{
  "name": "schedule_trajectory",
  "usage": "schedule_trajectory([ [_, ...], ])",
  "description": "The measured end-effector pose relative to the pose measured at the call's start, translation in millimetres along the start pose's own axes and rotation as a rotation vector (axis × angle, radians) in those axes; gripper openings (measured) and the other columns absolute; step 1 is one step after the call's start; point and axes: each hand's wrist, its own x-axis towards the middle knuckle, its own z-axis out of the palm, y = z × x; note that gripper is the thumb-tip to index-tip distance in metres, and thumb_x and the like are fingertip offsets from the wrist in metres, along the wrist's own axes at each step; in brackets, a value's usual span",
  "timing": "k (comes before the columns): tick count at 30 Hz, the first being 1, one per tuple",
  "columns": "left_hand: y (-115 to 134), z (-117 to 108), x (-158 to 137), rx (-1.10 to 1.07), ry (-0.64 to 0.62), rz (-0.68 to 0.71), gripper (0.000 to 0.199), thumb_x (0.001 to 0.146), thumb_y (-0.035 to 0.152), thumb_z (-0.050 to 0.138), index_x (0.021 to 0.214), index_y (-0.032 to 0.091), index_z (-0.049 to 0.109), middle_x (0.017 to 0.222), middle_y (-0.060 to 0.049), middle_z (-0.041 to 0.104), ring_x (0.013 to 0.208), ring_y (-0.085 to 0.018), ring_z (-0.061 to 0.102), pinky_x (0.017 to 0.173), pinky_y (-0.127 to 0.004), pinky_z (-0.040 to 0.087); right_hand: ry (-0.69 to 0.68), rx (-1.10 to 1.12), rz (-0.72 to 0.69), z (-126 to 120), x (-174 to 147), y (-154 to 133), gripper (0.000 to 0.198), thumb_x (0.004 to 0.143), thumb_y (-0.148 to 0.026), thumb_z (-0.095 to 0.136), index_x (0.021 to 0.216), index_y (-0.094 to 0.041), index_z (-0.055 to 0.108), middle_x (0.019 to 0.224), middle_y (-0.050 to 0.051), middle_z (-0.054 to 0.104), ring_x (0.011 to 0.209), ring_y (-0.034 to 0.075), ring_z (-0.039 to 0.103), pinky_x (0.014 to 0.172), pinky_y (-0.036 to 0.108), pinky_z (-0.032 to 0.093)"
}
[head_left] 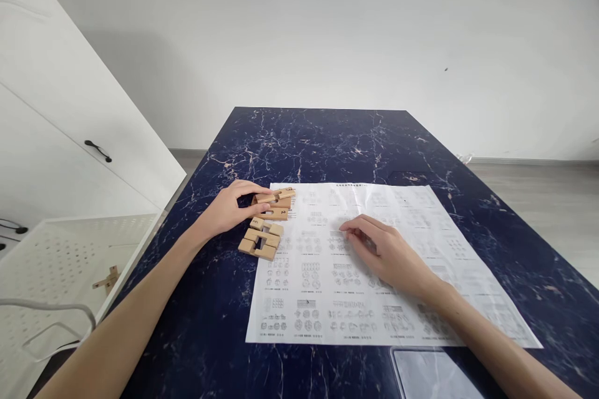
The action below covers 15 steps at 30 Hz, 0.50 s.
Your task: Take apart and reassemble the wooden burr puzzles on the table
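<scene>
My left hand (230,207) is at the sheet's upper left, thumb and fingers closed on a notched wooden puzzle piece (283,194) that is tilted over other pieces. Just beneath it lies a wooden piece marked 2 (276,214), partly covered by my thumb. Nearer to me, several notched wooden blocks (262,239) form a small frame with a gap in its middle; one bears a digit. My right hand (377,243) rests on the printed instruction sheet (322,287), fingers curled together with nothing visible in them. The sheet carries rows of small puzzle diagrams.
The dark blue marbled table (299,143) ends at a pale wall. At the front edge lies a clear-looking flat rectangular item (435,374). A white cabinet (84,106) stands on the left, above a perforated white bin (116,243) with wooden pieces (108,279) and a cable (51,304).
</scene>
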Motion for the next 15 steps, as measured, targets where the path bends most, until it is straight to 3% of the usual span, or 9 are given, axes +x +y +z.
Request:
schedule_trajectory([
  [8,-1,1,13,0.025,-0.030,0.056,0.056,0.088,0.076,0.069,0.127,0.036,0.079,0.133,-0.007,0.073,0.135,-0.035,0.055,0.119,-0.054,0.042,0.028,0.011,-0.021,3,2,2,0.022,0.107,-0.029,0.048,0.117,-0.027,0.068,0.110,0.009,0.075,0.086,0.024,0.069,0.073,0.040,0.055],
  [15,27,6,32,0.090,-0.112,0.073,0.053,0.085,0.076,0.071,0.121,0.038,0.081,0.129,-0.006,0.075,0.138,-0.039,0.044,0.121,-0.065,0.029,0.054,0.205,0.094,1,7,10,0.026,0.105,-0.039,0.054,0.115,-0.026,0.072,0.093,0.007,0.073,0.076,0.023,0.064,0.067,0.038,0.052],
])
